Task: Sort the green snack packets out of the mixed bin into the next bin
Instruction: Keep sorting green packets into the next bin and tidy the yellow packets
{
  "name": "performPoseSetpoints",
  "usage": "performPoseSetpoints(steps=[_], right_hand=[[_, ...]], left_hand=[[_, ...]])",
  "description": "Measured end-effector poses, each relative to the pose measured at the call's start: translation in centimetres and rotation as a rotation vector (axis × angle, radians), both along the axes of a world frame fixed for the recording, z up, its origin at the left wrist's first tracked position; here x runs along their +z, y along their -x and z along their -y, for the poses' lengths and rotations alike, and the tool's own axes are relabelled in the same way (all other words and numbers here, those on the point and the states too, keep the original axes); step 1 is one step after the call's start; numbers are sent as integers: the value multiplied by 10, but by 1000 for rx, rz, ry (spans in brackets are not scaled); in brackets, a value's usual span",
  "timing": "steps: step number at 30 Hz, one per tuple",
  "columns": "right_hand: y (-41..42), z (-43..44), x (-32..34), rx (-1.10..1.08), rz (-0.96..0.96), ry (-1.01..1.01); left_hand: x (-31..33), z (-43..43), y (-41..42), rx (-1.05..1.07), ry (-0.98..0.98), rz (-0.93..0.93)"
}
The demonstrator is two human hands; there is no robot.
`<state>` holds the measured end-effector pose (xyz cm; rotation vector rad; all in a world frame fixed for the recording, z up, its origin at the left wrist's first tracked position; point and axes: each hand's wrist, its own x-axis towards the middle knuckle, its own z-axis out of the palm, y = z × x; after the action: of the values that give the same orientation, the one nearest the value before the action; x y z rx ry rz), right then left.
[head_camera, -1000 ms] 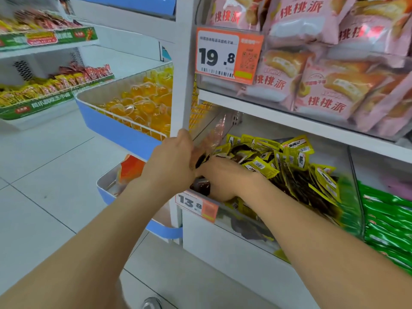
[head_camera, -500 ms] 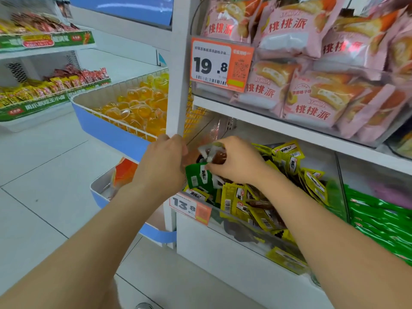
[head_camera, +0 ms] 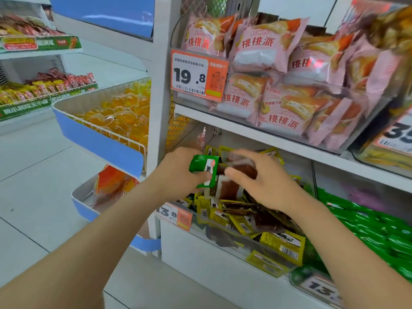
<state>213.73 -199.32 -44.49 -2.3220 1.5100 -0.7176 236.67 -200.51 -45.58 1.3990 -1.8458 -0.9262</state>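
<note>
Your left hand [head_camera: 178, 175] grips the green packet [head_camera: 201, 165] at mid-frame above the mixed bin [head_camera: 214, 234], your right hand [head_camera: 265, 181] pinching brown packets [head_camera: 239, 168] beside it; it looks light, floppy and slick, so hold a sealed edge.

Crumpled green packet [head_camera: 201, 166] tilted, aloft above mixed bin [head_camera: 214, 236]; other green packets [head_camera: 379, 230] heaped in next bin [head_camera: 347, 186]
</note>
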Motion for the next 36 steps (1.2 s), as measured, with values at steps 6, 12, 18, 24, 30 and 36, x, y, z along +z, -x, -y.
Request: performPoseSetpoints(steps=[6, 12, 18, 24, 30, 36], right_hand=[[38, -15, -5, -32, -376, -72], [47, -36, 2, -2, -251, -146], [51, -47, 8, -16, -160, -101], [22, -33, -9, -123, -379, 15], [23, -37, 7, -255, -594, -9], [-15, -32, 1, -224, -492, 14]], left_hand=[[-19, 10, 16, -99, -42, 274], [-25, 19, 27, -92, 6, 293], [-20, 17, 33, -67, 70, 206], [-16, 18, 20, -141, 90, 323], [-15, 14, 9, 13, 230, 405], [-10, 9, -6, -9, 180, 380]])
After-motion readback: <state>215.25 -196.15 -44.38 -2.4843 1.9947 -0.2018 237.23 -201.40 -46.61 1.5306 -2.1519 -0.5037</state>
